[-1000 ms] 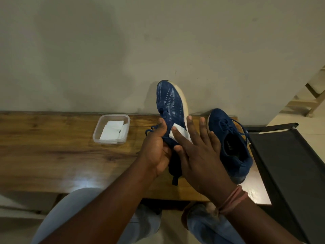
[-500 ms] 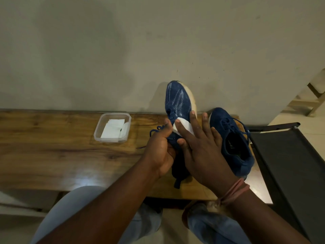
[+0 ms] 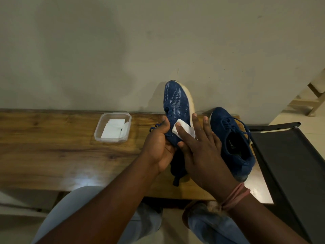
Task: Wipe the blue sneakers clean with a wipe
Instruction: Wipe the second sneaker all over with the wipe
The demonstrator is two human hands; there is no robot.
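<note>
One blue sneaker [image 3: 175,103] with a cream sole is held up on end, toe pointing up toward the wall. My left hand [image 3: 159,147] grips it around the laces and midfoot. My right hand [image 3: 202,152] lies flat against the sneaker's side, its straight fingers pressing a white wipe [image 3: 183,129] onto the blue upper near the sole. The heel end is hidden behind both hands. The second blue sneaker [image 3: 232,143] rests on the wooden table [image 3: 52,152] to the right, opening facing up, untouched.
A clear plastic container [image 3: 112,127] with folded white wipes sits on the table to the left of my hands. A wall rises right behind the table. A dark chair [image 3: 290,164] stands at the table's right end. My knees are below the front edge.
My right hand slid the wipe up along the sneaker's side, and the held sneaker shifted a little to the right. The left grip and the other sneaker stayed put.
</note>
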